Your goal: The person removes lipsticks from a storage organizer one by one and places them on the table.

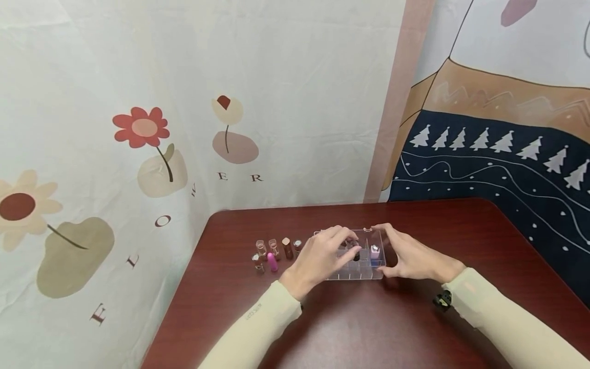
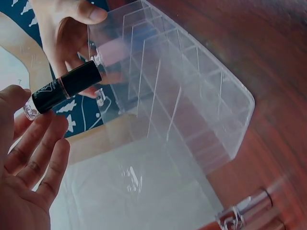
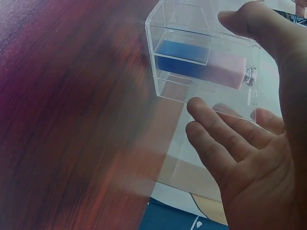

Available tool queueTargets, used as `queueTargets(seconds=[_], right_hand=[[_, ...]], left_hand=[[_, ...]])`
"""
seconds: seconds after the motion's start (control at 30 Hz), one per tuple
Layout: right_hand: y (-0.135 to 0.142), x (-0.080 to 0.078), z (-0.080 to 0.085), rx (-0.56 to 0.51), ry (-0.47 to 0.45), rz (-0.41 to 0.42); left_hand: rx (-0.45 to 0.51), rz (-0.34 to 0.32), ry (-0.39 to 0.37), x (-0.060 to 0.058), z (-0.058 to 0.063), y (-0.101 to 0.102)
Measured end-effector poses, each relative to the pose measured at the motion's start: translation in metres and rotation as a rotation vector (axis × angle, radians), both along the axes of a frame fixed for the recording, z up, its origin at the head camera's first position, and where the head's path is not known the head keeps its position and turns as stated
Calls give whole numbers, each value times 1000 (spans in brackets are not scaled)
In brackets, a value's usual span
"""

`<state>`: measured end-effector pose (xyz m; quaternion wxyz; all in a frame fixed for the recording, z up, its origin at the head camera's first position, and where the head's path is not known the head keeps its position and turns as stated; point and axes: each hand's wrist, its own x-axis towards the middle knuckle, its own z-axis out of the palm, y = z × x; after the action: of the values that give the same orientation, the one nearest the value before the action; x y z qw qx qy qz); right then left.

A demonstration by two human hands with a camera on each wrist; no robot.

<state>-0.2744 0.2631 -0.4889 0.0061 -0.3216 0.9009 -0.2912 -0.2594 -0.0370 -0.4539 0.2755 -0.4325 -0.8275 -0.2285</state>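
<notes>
My left hand (image 1: pixel 318 259) pinches a black lipstick tube (image 2: pixel 67 86) with a clear end, holding it over the clear compartment organizer (image 1: pixel 355 275). In the left wrist view the tube is tilted, with its black end towards the organizer's open top. My right hand (image 1: pixel 412 255) grips the organizer's right end, thumb at the near corner and fingers at the far one. One end compartment holds a pink and blue lipstick tube (image 3: pixel 201 62) with a clear knob on top. Part of the organizer is hidden behind my left hand in the head view.
Left of the organizer stand several lipstick tubes, among them a magenta tube (image 1: pixel 272 262), a brown tube (image 1: pixel 288 248) and a clear-topped tube (image 1: pixel 257 263). The dark red wooden table (image 1: pixel 355 323) meets a printed curtain (image 1: pixel 295 102) behind.
</notes>
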Motion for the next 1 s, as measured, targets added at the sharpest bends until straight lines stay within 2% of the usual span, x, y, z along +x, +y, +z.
queueTargets(seconds=[0.3,0.63,0.87,1.0], right_hand=[[0,2,1,-5,8,-8],[0,4,4,-12,7,-14],[-1,4,2,3,-6,-22],[-1,3,2,10,-15,-26]], left_hand=[[29,31,-10,2,8,-19],[48,77,25,3,11,-41],[54,115,9,5,11,-59],[85,114,-6,7,10,-68]])
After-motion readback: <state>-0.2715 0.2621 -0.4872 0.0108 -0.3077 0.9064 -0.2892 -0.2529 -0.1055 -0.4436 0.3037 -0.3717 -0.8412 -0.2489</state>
